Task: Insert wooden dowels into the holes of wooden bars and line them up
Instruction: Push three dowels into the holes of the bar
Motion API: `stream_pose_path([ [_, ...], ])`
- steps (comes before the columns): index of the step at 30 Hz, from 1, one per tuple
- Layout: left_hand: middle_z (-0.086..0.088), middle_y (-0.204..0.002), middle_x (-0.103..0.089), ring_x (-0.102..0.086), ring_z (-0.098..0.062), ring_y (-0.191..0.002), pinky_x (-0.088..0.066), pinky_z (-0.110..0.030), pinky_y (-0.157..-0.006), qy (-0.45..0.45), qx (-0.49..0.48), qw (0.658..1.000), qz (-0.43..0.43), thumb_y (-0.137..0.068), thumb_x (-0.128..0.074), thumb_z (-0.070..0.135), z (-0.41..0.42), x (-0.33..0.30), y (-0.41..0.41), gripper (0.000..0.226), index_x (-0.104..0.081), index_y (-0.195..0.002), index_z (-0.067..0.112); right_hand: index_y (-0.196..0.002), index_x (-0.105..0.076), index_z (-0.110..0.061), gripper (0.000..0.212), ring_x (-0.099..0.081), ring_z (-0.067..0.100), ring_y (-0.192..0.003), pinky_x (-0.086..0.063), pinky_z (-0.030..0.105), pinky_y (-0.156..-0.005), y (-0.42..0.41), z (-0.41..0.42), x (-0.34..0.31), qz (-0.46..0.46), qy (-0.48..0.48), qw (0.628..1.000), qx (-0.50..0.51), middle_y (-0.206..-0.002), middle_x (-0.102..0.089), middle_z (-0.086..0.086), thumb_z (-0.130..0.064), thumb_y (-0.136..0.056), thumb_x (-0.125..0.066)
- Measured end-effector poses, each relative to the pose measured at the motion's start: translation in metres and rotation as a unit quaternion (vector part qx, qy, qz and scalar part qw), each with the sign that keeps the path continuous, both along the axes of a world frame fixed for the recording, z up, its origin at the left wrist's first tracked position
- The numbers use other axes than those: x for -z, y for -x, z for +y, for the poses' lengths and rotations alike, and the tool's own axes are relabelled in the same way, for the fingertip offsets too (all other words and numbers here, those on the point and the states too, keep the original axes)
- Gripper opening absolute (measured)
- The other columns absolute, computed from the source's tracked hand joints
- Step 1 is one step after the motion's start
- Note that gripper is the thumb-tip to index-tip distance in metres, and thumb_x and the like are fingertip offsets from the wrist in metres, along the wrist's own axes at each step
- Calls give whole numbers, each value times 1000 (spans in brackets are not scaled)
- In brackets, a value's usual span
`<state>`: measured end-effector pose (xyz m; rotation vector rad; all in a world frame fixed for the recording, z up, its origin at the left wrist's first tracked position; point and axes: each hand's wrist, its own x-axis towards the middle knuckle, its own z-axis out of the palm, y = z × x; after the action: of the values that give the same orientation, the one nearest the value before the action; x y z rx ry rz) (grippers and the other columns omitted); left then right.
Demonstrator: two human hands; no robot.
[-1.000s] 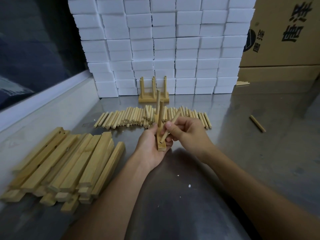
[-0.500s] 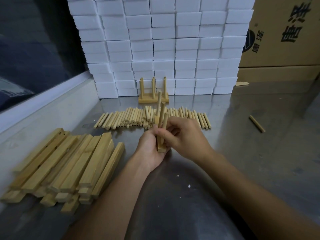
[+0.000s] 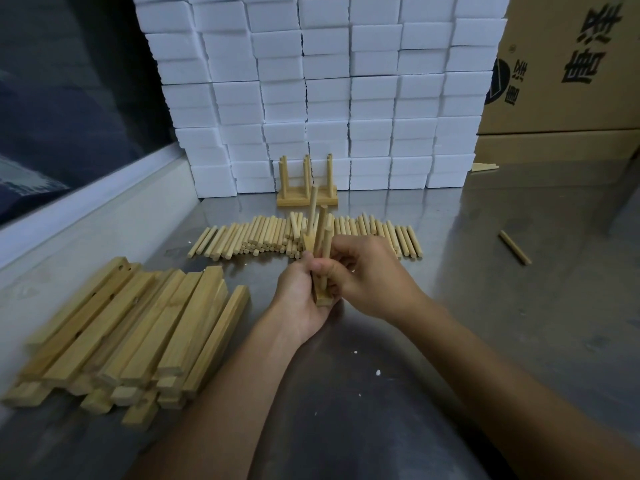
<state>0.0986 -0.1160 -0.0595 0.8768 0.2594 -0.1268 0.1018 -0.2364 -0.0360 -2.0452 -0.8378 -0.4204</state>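
Left hand (image 3: 300,299), grip closed round a square-section wooden bar (image 3: 321,296), held over the brushed metal table (image 3: 519,323), long axis pointing away from the camera. Two round dowels stand up from the bar further along. Right hand (image 3: 372,277), grip closed: fingertips pinch a third dowel (image 3: 325,258), upright, lower end at the bar's near end; seating in the hole cannot be told. Behind the hands: loose dowels (image 3: 263,233) in a flat row. Beyond those, finished bars (image 3: 307,199) with upright pegs, against stacked white foam blocks (image 3: 329,91). Left: pile of plain bars (image 3: 138,334), some drilled. A stray dowel (image 3: 515,247) lies right.
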Motion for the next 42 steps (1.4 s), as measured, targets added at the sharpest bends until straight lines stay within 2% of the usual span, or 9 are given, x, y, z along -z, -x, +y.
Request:
stream_pose_path([
  [6, -15, -87, -74, -73, -24, -78, -58, -33, -70, -26, 9, 1000, -4, -109, -27, 23, 0, -1, -1, 44, -66, -105, 4, -84, -73, -7, 16, -67, 15, -71, -56, 42, -68, 0, -2, -2, 20, 1, 999, -27, -72, -70, 1, -19, -93, -70],
  [13, -13, -80, -73, -73, -25, -73, -57, -34, -60, -15, -4, 1000, 14, -105, -37, 24, -1, -1, 0, 38, -69, -95, 5, -71, -69, -5, 33, -63, 23, -60, -52, 44, -60, 7, 11, 8, -27, -37, 996, 76, -63, -66, 5, -30, -92, -70],
  [19, -15, -88, -73, -70, -30, -93, -56, -40, -78, -7, -50, 998, 31, -105, -39, 31, -4, 0, -1, 40, -67, -110, 3, -67, -67, -4, 39, -58, 22, -54, -50, 43, -58, 13, 17, 10, -45, -43, 992, 105, -57, -62, 5, -32, -95, -67],
  [23, -15, -87, -73, -70, -29, -90, -55, -35, -65, 6, -60, 997, 41, -105, -40, 31, -4, 1, -2, 39, -66, -117, 4, -66, -64, -4, 40, -55, 22, -53, -49, 43, -58, 13, 17, 11, -56, -45, 992, 106, -57, -59, 5, -31, -94, -68],
  [27, -13, -77, -75, -74, -25, -72, -57, -29, -51, 37, -67, 996, 48, -105, -41, 31, -3, 1, -2, 37, -67, -109, 6, -70, -60, -5, 36, -52, 19, -57, -47, 44, -56, 14, 17, 18, -71, -49, 991, 97, -62, -56, 3, -29, -97, -65],
  [31, -12, -66, -71, -73, -23, -62, -56, -28, -47, 88, -78, 993, 32, -104, -41, 32, -7, 1, 0, 38, -67, -98, 5, -67, -48, -17, 37, -43, 12, -59, -41, 33, -52, 14, 17, 22, -96, -17, 991, 95, -66, -47, -5, -32, -98, -61],
  [35, -15, -70, -73, -73, -23, -61, -55, -29, -44, 108, -60, 992, 12, -107, -36, 36, -6, -2, 0, 48, -64, -95, -1, -74, -58, -9, 36, -47, 13, -64, -40, 30, -56, 7, 13, 29, -68, -15, 990, 124, -71, -52, -3, -35, -99, -54],
  [39, -16, -92, -76, -75, -24, -83, -59, -35, -65, 82, -32, 995, -34, -108, -33, 25, -6, -4, 2, 34, -56, -110, 0, -79, -62, -15, 29, -63, 12, -76, -51, 38, -67, -4, 4, 31, 30, -111, 980, 163, -79, -68, -9, -29, -103, -51],
  [42, -22, -113, -71, -71, -29, -102, -56, -38, -80, 78, -22, 995, -55, -108, -35, 18, -7, -3, 3, 31, -46, -129, -1, -70, -54, -33, 34, -60, -4, -68, -43, 17, -61, -9, -1, 29, 51, -161, 970, 175, -70, -64, -31, -27, -103, -51],
])
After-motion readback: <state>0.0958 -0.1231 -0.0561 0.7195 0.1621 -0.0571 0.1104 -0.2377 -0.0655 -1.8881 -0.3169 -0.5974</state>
